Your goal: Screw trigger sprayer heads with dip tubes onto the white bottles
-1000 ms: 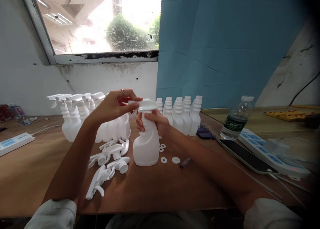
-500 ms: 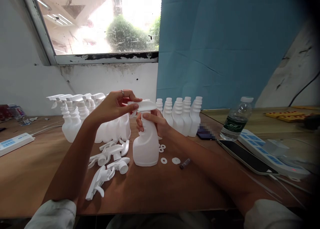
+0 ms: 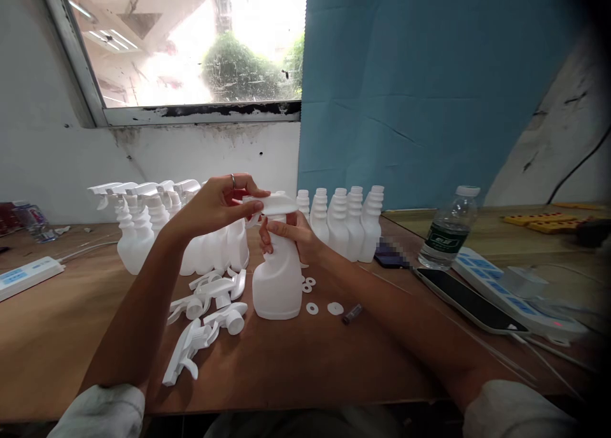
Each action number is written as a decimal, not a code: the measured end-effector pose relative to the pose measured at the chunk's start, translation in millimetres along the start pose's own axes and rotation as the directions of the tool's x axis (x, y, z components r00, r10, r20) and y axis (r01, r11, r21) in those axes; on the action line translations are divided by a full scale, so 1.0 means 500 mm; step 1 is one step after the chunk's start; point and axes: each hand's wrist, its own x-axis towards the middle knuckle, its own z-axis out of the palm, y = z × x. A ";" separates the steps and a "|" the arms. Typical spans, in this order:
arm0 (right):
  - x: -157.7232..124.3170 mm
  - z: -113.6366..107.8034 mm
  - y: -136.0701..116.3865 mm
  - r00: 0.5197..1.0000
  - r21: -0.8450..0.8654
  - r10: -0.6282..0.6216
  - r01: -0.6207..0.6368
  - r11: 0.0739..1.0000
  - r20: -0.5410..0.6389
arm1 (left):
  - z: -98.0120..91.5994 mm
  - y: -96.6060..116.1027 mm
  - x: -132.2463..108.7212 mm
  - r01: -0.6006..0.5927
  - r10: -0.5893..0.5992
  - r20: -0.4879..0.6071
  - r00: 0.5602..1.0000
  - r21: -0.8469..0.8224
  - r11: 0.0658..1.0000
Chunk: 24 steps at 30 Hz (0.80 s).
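Observation:
A white spray bottle (image 3: 277,285) stands upright on the brown table (image 3: 296,368), with a white trigger sprayer (image 3: 279,203) on its neck. My left hand (image 3: 233,199) pinches the trigger end of the sprayer between thumb and fingers. Around the neck, just under the sprayer head, my right hand (image 3: 293,234) is wrapped, its thumb across the front. Loose white sprayers (image 3: 220,293) lie left of the bottle. Several flat white rings (image 3: 312,308) and a small clear tube (image 3: 352,314) lie to its right.
Bottles with sprayers (image 3: 136,234) stand at the back left, and open-necked bottles (image 3: 340,218) at the back right. Further right are a water bottle (image 3: 446,231), a phone (image 3: 470,300) and a power strip (image 3: 515,298). Another power strip (image 3: 28,277) lies at the far left.
My right thumb has shifted slightly left and down across the bottle's neck. My left hand keeps its hold on the sprayer, and the bottle stands in the same spot.

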 end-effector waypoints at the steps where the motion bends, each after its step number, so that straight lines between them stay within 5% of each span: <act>1: 0.000 0.000 0.000 1.000 0.001 -0.005 0.005 1.000 0.008 | 0.001 0.001 0.000 -0.010 0.010 0.003 1.000 0.001 1.000; 6: 0.002 -0.007 0.004 0.996 0.159 0.001 -0.015 0.987 0.089 | 0.002 0.002 -0.001 -0.023 0.023 -0.012 1.000 -0.006 1.000; 24: -0.003 -0.005 0.009 0.999 0.077 -0.028 0.026 0.997 0.031 | -0.002 -0.002 0.000 -0.027 0.028 0.014 1.000 -0.040 0.999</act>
